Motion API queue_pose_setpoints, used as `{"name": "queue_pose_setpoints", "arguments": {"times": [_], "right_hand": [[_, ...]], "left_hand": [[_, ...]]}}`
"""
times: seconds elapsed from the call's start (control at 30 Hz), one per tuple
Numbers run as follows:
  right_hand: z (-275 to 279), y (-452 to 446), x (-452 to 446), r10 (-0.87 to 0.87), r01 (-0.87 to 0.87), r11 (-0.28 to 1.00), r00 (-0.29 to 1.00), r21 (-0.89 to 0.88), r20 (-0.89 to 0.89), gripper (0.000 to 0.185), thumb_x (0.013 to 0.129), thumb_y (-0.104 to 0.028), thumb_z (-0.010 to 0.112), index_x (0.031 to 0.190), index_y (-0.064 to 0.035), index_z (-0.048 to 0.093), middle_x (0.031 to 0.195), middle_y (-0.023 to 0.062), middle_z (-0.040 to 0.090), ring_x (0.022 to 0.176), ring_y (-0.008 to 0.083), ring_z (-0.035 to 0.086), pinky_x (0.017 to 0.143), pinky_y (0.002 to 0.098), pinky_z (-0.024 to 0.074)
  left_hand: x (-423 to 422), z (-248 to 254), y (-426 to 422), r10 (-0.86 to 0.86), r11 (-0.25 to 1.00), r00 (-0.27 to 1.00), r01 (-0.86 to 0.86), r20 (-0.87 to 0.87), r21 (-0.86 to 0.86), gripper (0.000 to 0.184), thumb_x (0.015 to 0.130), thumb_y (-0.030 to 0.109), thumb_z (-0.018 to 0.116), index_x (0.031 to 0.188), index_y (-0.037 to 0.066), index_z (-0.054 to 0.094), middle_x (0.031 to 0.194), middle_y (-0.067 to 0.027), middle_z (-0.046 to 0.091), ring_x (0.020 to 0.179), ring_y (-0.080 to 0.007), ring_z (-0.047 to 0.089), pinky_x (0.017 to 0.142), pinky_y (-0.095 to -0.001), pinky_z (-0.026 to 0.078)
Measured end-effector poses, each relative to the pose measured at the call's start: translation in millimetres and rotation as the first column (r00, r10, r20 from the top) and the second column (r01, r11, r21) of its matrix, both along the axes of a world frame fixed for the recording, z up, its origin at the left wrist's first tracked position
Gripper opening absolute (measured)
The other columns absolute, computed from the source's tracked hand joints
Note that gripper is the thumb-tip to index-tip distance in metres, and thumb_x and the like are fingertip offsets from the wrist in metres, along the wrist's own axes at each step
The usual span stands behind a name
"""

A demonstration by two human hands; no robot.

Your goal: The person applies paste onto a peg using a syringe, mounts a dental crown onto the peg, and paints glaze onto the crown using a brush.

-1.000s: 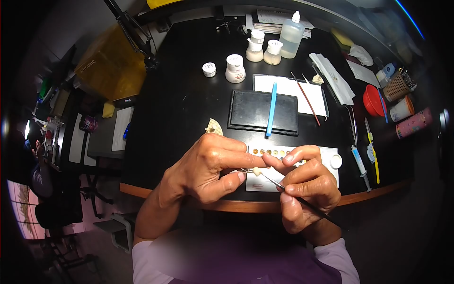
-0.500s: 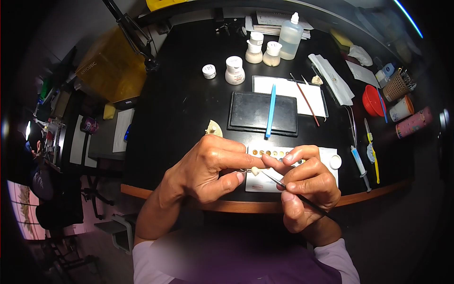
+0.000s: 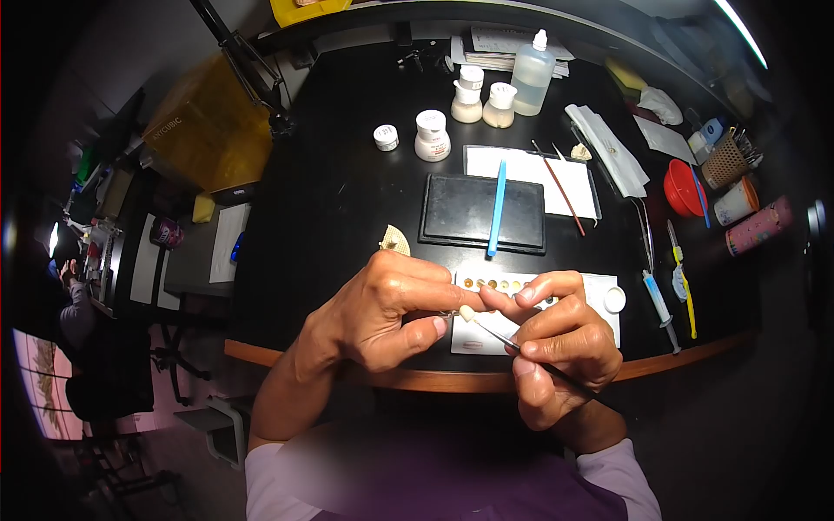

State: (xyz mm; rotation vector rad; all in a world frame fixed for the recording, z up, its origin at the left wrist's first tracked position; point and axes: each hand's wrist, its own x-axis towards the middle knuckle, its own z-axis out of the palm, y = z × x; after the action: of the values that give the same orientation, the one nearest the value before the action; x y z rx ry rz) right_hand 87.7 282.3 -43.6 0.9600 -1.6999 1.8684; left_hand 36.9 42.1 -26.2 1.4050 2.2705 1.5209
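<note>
My left hand (image 3: pixel 387 308) is closed, thumb and fingers pinching a thin metal holder (image 3: pixel 449 314). At the holder's tip sits a small cream-coloured tooth crown (image 3: pixel 467 313). My right hand (image 3: pixel 569 334) grips a fine dark-handled brush (image 3: pixel 569 380) like a pen, its tip touching or very close to the crown. A finger of my right hand rests against the left fingertips. Below both hands lies a white palette (image 3: pixel 483 342) with several coloured wells, partly covered by the fingers.
Behind the palette, a blue stick (image 3: pixel 498 208) lies across a black flat case (image 3: pixel 443 213). White jars (image 3: pixel 432 139) and a clear bottle (image 3: pixel 532 78) stand farther back. On the right are a syringe (image 3: pixel 658 300), a yellow toothbrush (image 3: pixel 689 300) and a red bowl (image 3: pixel 683 187). Another person's hand (image 3: pixel 68 271) shows far left.
The crown has turned slightly in the holder, and the brush tip has shifted a little left and down along it. Both hands otherwise keep nearly the same position.
</note>
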Motion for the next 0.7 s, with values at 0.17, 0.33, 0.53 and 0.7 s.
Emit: {"name": "queue_pose_setpoints", "arguments": {"times": [0.17,0.33,0.53,0.7], "right_hand": [[1.7,-1.2,-2.4,-0.014,0.02,0.993,0.998,0.119,-0.053,0.025,0.079,0.011,0.064,0.1,-0.0019,0.065,0.09,0.0127,0.067,0.112,0.0311,0.061,0.098,0.0525,0.0651],[1.2,0.5,-1.9,0.034,-0.028,0.993,0.998,0.112,-0.051,0.024,0.082,0.01,0.061,0.103,-0.002,0.065,0.092,0.0135,0.065,0.114,0.0304,0.058,0.1,0.0555,0.0656],[3.5,-0.9,-1.0,0.015,-0.012,0.997,0.999,0.071,-0.038,0.024,0.079,0.011,0.064,0.099,-0.0023,0.066,0.09,0.012,0.067,0.11,0.0309,0.061,0.098,0.0524,0.066],[2.8,-5.6,-2.6,-0.045,0.048,0.997,0.998,0.057,-0.05,0.025,0.073,0.014,0.07,0.092,-0.0021,0.067,0.087,0.0104,0.07,0.104,0.0332,0.067,0.093,0.0472,0.0661]], "left_hand": [[-0.2,0.2,-0.2,0.002,1.0,1.0,-0.002,0.0,0.002,0.048,0.074,0.017,0.06,0.113,-0.006,0.078,0.07,-0.0141,0.062,0.058,-0.0263,0.062,0.056,-0.0374,0.049],[-0.2,-1.0,-0.7,0.007,1.0,1.0,-0.007,-0.01,-0.011,0.048,0.074,0.018,0.06,0.113,-0.006,0.078,0.069,-0.0141,0.062,0.057,-0.0255,0.062,0.055,-0.037,0.048],[0.1,-0.4,0.6,0.012,1.0,1.0,-0.012,-0.015,0.005,0.049,0.074,0.017,0.06,0.114,-0.006,0.078,0.068,-0.0133,0.061,0.056,-0.0254,0.061,0.054,-0.0372,0.046],[0.5,1.1,-0.4,0.024,0.999,0.999,-0.025,-0.025,-0.029,0.05,0.074,0.017,0.06,0.115,-0.004,0.079,0.067,-0.0129,0.06,0.055,-0.0253,0.06,0.052,-0.0375,0.046]]}}
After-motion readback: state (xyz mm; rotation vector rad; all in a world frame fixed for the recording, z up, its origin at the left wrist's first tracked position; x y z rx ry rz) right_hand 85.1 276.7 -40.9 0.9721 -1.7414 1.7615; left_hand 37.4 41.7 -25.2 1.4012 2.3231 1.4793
